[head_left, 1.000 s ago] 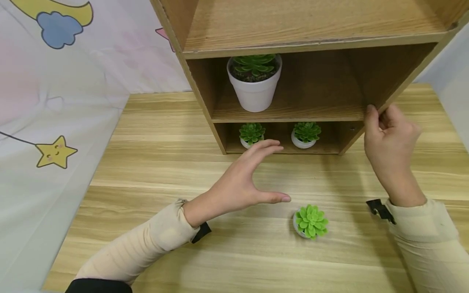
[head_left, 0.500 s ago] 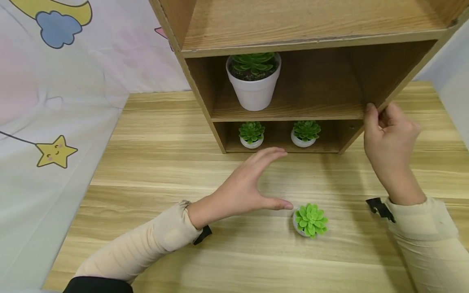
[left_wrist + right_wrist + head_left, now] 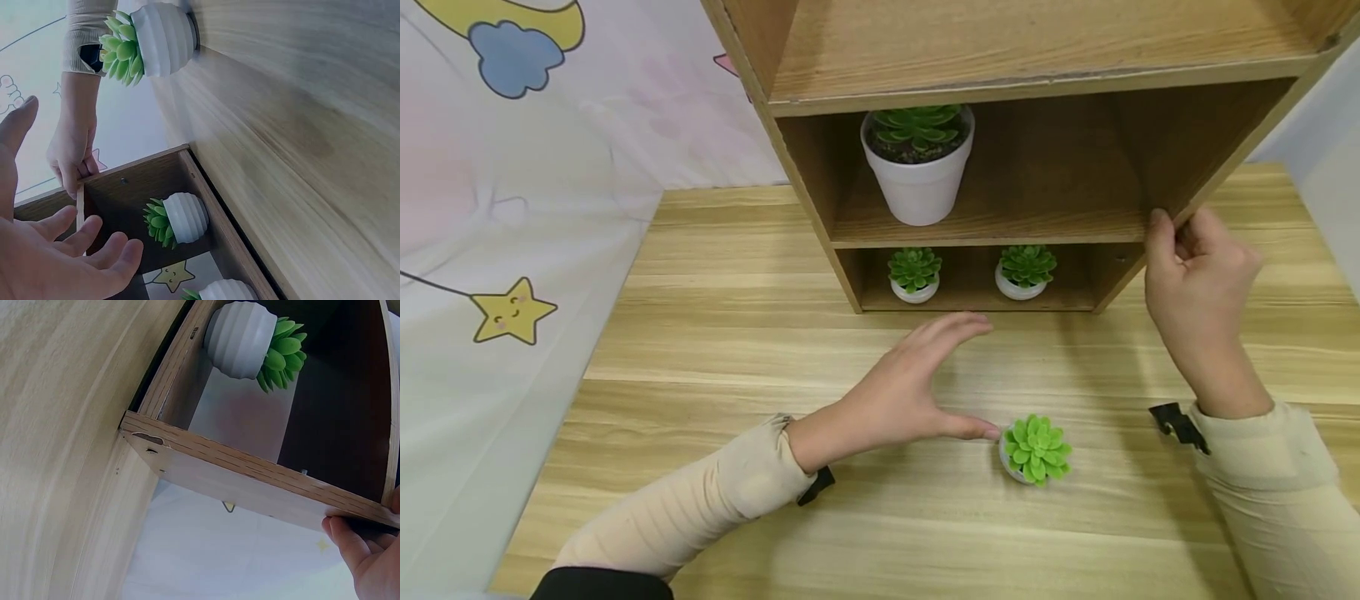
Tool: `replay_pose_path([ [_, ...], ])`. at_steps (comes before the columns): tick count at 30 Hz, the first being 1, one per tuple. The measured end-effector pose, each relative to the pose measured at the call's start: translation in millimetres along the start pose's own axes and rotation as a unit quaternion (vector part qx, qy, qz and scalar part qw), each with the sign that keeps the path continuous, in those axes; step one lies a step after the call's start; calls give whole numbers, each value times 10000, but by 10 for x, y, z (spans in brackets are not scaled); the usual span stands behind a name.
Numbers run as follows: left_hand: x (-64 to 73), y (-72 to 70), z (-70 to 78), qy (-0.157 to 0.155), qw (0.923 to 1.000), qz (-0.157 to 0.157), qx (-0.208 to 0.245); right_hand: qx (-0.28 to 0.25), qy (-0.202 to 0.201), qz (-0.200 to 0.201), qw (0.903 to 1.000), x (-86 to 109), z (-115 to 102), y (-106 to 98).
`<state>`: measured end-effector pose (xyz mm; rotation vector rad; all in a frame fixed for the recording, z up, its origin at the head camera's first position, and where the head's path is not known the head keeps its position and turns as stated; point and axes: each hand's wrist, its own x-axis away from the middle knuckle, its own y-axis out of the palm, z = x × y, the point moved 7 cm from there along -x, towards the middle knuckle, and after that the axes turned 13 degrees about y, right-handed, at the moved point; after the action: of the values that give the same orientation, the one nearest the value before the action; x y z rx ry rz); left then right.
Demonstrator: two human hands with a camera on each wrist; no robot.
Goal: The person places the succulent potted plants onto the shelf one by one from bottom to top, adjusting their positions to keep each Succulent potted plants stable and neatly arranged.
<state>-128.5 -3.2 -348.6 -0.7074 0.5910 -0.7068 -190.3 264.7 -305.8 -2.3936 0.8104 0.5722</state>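
A small light green succulent point(image 3: 1036, 450) in a ribbed white pot point(image 3: 165, 40) stands upright on the table. My left hand point(image 3: 895, 400) is just left of it, thumb and fingers spread wide, holding nothing. The thumb tip comes close to the pot in the head view; whether it touches, I cannot tell. My right hand point(image 3: 1202, 308) grips the right side panel of the wooden shelf point(image 3: 1037, 87), near the middle board. In the right wrist view, fingers point(image 3: 351, 545) of that hand curl against the panel's outer face.
On the shelf's bottom level sit two small dark green succulents point(image 3: 914, 271), side by side in white pots. A larger succulent in a tall white pot point(image 3: 921, 192) occupies the middle level's left part. A printed cloth point(image 3: 550, 208) hangs at the left beside the wood-grain table point(image 3: 700, 333).
My left hand has come down, away from the shelf's bottom level, its thumb nearing the light green succulent. The right hand keeps its grip on the shelf panel.
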Motion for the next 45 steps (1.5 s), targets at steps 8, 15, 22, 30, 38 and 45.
replay_pose_path([
  [8, -11, 64, 9, 40, 9997, -237, -16, 15, -18, 22, 10000, -11, 3, -1],
  [15, -10, 117, -2, 112, 9995, -297, 2, 40, -79, 50, 9999, -5, -1, 1],
  [22, -11, 176, 11, 197, 9987, -475, -4, 42, 9, 52, 10000, -6, 15, 0],
  [30, -10, 213, 14, 188, 9980, -601, -62, 58, -21, 31, 10000, 0, 5, 1],
  [38, -47, 296, 36, 320, 9954, -869, -259, 18, 2, 34, 10000, 5, 10, 3],
  [45, -55, 361, 35, 201, 9919, -1211, -337, -11, -52, 28, 10000, -2, 0, 6],
])
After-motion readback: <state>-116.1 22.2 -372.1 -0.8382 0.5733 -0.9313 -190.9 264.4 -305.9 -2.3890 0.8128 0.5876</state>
